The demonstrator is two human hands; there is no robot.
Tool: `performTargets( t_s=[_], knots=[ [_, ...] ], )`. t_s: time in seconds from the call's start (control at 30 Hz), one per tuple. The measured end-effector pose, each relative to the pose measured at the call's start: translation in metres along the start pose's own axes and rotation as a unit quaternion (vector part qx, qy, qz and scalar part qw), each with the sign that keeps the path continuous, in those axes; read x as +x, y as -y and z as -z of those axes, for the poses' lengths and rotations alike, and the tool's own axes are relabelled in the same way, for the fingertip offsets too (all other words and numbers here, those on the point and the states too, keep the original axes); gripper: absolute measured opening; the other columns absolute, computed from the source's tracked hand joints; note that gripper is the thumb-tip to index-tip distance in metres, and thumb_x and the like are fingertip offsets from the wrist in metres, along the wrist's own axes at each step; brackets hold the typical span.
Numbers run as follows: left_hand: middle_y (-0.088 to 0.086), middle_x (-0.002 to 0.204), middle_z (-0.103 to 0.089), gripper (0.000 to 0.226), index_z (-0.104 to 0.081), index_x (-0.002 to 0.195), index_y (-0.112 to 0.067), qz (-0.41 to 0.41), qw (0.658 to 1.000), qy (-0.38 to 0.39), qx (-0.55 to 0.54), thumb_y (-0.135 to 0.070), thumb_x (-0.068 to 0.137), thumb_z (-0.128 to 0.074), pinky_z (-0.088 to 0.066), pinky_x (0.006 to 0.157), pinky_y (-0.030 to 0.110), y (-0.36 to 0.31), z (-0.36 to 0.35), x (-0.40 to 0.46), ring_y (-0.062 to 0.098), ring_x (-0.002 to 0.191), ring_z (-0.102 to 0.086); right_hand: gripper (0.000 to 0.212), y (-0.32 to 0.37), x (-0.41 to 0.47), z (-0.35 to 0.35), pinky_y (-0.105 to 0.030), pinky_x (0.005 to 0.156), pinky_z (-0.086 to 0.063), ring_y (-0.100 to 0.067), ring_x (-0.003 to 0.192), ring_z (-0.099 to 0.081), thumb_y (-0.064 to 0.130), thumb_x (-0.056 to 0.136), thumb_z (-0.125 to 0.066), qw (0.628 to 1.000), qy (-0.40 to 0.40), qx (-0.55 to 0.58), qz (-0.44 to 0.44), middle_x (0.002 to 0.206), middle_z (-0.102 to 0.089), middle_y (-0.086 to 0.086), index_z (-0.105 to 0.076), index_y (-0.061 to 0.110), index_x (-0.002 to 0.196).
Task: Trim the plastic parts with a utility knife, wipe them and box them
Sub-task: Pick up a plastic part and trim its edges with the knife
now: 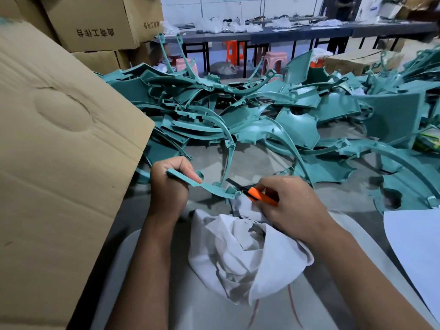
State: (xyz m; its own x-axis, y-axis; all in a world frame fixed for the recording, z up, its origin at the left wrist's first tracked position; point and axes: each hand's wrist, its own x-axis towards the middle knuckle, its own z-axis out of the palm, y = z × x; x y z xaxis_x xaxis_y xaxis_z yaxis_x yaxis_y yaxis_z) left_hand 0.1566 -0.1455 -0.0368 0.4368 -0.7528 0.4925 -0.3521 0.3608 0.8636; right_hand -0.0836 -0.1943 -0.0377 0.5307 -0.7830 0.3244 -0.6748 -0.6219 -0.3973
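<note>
Knife (256, 195) against curved teal plastic part (209, 186)

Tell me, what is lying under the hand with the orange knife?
A crumpled white cloth lies on the person's lap under the right hand gripping the utility knife. What the cloth covers cannot be seen.

Curved teal part (209, 186) (held level) meets orange knife (258, 196).

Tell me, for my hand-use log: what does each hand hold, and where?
Left hand grips curved teal plastic strip at its end; right hand holds orange utility knife by its handle.
</note>
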Motion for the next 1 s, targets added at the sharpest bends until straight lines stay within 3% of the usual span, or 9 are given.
performTargets(
  t_s=[0.1,0.17,0.3,0.43,0.57,0.73,0.87,1.0],
  knots=[
    [0.004,0.053,-0.056,0.034,-0.061,0.046,-0.025,0.001,1.000,-0.008,0.002,0.000,0.062,-0.044,-0.044,0.058,0.020,0.001,0.002,-0.001,0.014,0.056,-0.053,0.007,-0.006,0.003,0.005,-0.035,0.060,-0.048,-0.010,0.065,-0.059,0.026,0.084,-0.079,0.996,0.039,0.084,-0.014,0.069,-0.065,0.011,-0.073,0.028,0.087],
    [0.004,0.053,-0.057,0.034,-0.061,0.047,-0.025,0.002,1.000,-0.012,0.006,0.000,0.062,-0.044,-0.044,0.058,0.020,0.001,0.000,-0.001,0.014,0.056,-0.054,0.006,-0.013,0.004,0.006,-0.033,0.054,-0.044,-0.013,0.060,-0.058,0.023,0.086,-0.076,0.993,0.002,0.100,-0.067,0.064,-0.064,0.008,-0.072,0.027,0.085],
    [0.002,0.053,-0.058,0.041,-0.063,0.047,-0.028,-0.008,0.998,-0.056,-0.006,0.007,0.062,-0.046,-0.043,0.058,0.021,0.003,-0.011,-0.003,0.014,0.056,-0.053,0.005,-0.027,0.007,0.004,-0.031,0.058,-0.036,-0.024,0.068,-0.054,0.021,0.089,-0.064,0.976,-0.101,-0.074,-0.177,0.072,-0.058,0.006,-0.065,0.025,0.091],
    [0.004,0.054,-0.058,0.041,-0.062,0.050,-0.027,-0.023,0.993,-0.116,-0.030,0.009,0.063,-0.046,-0.044,0.059,0.025,0.004,-0.022,-0.004,0.016,0.056,-0.053,0.010,-0.034,0.009,0.006,-0.033,0.064,-0.039,-0.025,0.077,-0.055,0.024,0.096,-0.062,0.963,-0.093,-0.106,-0.231,0.086,-0.062,0.002,-0.064,0.025,0.106],
    [0.006,0.055,-0.058,0.044,-0.062,0.052,-0.028,-0.050,0.994,-0.096,0.003,0.012,0.064,-0.047,-0.045,0.060,0.031,0.010,-0.022,-0.004,0.021,0.056,-0.054,0.009,-0.028,0.011,0.002,-0.033,0.062,-0.037,-0.025,0.075,-0.049,0.026,0.097,-0.062,0.956,-0.085,-0.142,-0.241,0.086,-0.055,0.002,-0.064,0.025,0.106],
    [0.002,0.055,-0.058,0.041,-0.062,0.056,-0.024,-0.063,0.996,-0.060,0.024,0.014,0.064,-0.048,-0.042,0.059,0.032,0.016,-0.023,-0.004,0.023,0.056,-0.053,0.004,-0.019,0.010,0.001,-0.033,0.062,-0.040,-0.026,0.075,-0.052,0.017,0.089,-0.062,0.979,-0.049,-0.110,-0.164,0.082,-0.060,-0.001,-0.065,0.019,0.089],
    [0.000,0.056,-0.059,0.046,-0.062,0.056,-0.028,-0.072,0.996,-0.048,0.034,0.016,0.065,-0.049,-0.040,0.058,0.028,0.018,-0.021,-0.005,0.017,0.056,-0.053,0.017,-0.013,0.004,0.001,-0.035,0.059,-0.047,-0.025,0.071,-0.057,0.032,0.088,-0.068,0.994,-0.023,-0.076,-0.077,0.075,-0.063,0.001,-0.064,0.019,0.079],
    [-0.002,0.055,-0.057,0.045,-0.060,0.054,-0.027,-0.066,0.996,-0.046,0.040,0.015,0.066,-0.050,-0.040,0.057,0.027,0.015,-0.021,-0.006,0.017,0.056,-0.052,0.011,-0.011,0.003,0.005,-0.036,0.062,-0.050,-0.014,0.067,-0.059,0.029,0.086,-0.078,0.999,0.021,0.047,-0.001,0.070,-0.065,0.008,-0.071,0.022,0.081]
  ],
)
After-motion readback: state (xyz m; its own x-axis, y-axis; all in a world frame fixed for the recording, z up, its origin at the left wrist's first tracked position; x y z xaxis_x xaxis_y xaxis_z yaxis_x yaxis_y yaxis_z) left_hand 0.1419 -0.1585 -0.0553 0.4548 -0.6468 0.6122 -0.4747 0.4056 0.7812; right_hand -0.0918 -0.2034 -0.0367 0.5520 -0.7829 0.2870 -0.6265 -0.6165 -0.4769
